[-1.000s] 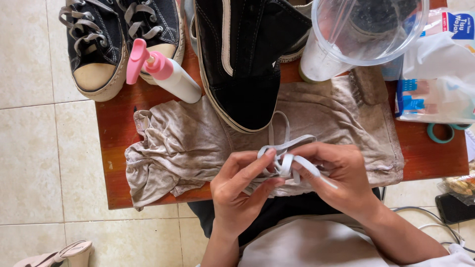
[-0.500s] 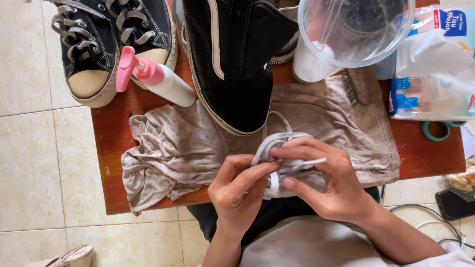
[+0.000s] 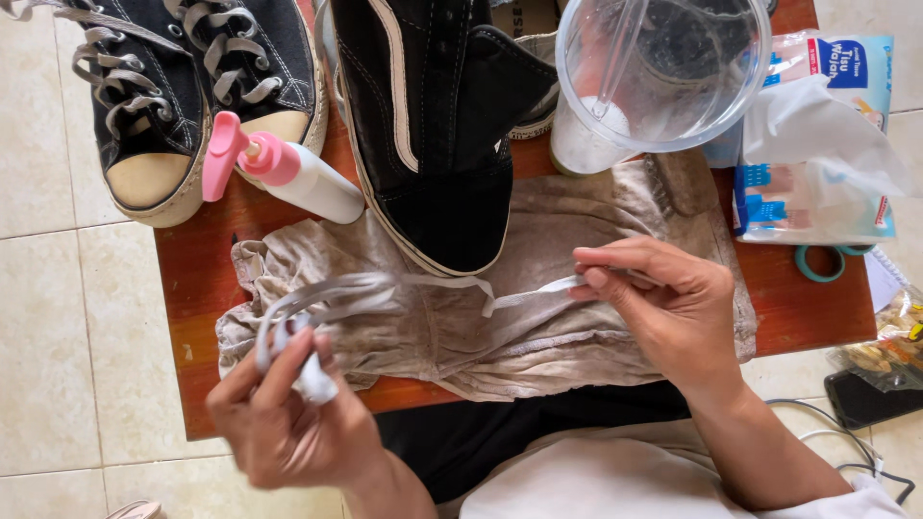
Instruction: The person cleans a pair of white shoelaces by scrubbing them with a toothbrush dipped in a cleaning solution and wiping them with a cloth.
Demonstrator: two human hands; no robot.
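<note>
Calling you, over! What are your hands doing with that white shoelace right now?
Left hand grips looped white shoelace. Right hand pinches its other end, lace stretched over beige cloth. Black shoe sits just beyond.

Tissue pack (image 3: 817, 144): soft plastic, white and blue, table's right end, beside clear jug. Snack bag (image 3: 889, 341): clear, right edge. Dark phone (image 3: 870, 396): screen blank, just below bag.

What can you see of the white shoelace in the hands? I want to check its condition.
The flat white fabric shoelace looks clean and limp. One end is gathered in loose loops in the left hand, which has a closed grip on the bunch. The rest stretches to the right hand, pinched between thumb and fingers. It hangs just above the stained beige cloth, near the black sneaker's toe.
</note>
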